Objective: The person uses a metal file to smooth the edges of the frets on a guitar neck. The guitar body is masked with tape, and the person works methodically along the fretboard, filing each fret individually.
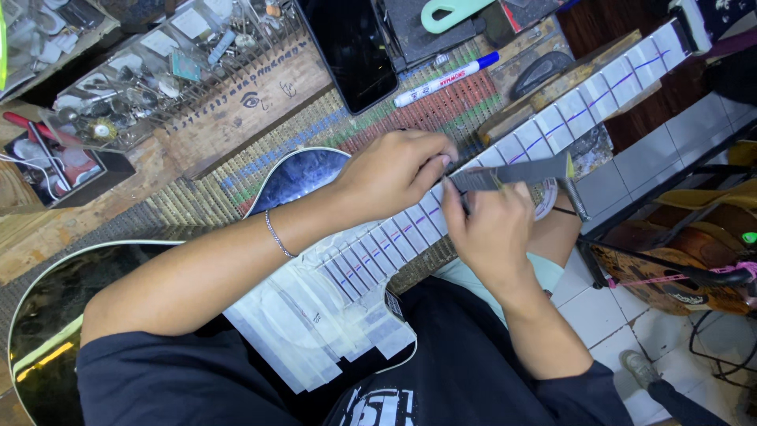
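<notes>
Working a flat metal file (516,175) along the masked-off guitar neck (552,130), roughly mid-frame. Right hand (493,233) wrapped around the near end of the file, left hand (398,170) curled over with fingertips pinching or pressing down on the same end, so both gripping the one tool. File sits right across the neck, a little right of centre.

Guitar body (55,315) fills the lower left, dark and glossy with a light edge, and a big patch of it near the neck joint already covered in pale tape (315,315). Every gap between frets taped too, running from centre all the way to the upper right. Purple or blue marker lines still showing on the frets along the whole length, both above and below the hands, so probably early days on the filing itself, lots of ink left to take off. Masking looks fully done though.

White marker pen (445,79) lying at top centre, dark phone (351,51) just left of it, clear parts box (150,71) upper left. Second guitar (678,276) lower right by the tiled floor.
</notes>
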